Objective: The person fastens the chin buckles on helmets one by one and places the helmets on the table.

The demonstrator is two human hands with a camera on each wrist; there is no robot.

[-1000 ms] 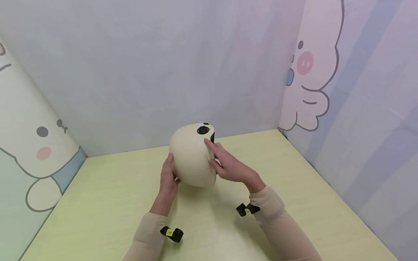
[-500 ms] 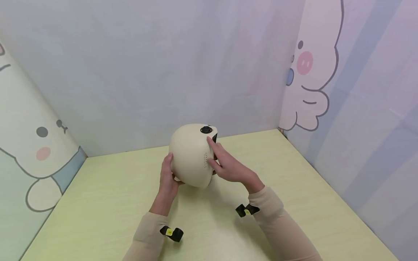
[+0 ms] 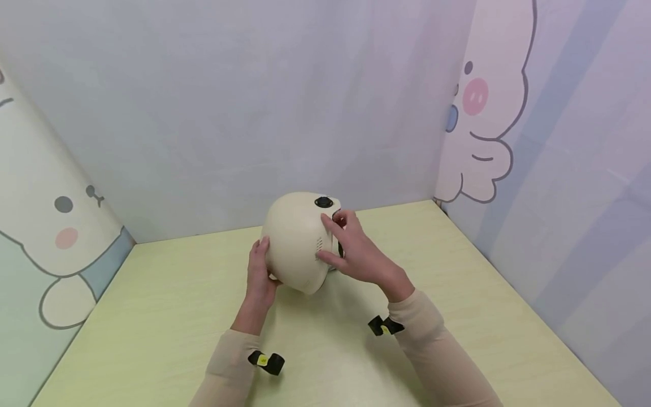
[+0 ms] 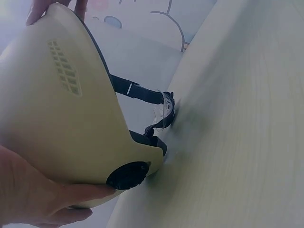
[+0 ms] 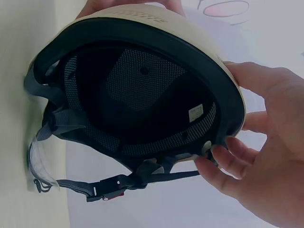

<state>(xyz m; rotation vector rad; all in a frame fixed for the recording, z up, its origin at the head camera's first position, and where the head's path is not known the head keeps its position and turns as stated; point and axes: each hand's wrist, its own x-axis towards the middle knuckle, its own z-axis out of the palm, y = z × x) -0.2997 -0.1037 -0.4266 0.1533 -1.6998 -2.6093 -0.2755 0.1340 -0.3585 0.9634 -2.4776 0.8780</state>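
A cream helmet point(image 3: 292, 240) is tipped on its side, its dark padded opening turned to the right. My left hand point(image 3: 260, 274) holds the shell at its left side. In the left wrist view that hand's fingers lie beside a black round fitting point(image 4: 128, 175). My right hand point(image 3: 363, 251) grips the opposite rim, thumb on the shell near the vent holes. In the right wrist view its fingertips touch the inner edge by the strap anchor. The black chin strap point(image 5: 161, 176) hangs with its buckle point(image 5: 108, 188) fastened. In the head view the strap is hidden.
The helmet is above a pale yellow-green table point(image 3: 168, 316), near its back edge. A grey-lilac curtain point(image 3: 229, 113) stands behind, with cartoon-printed panels at left and right. A black wrist-camera mount point(image 3: 267, 362) sits on the left sleeve.
The helmet has turned slightly, its black fitting shifting right and its lower rim leftward. More of the right fingers now shows over the rim. The left hand has hardly moved.
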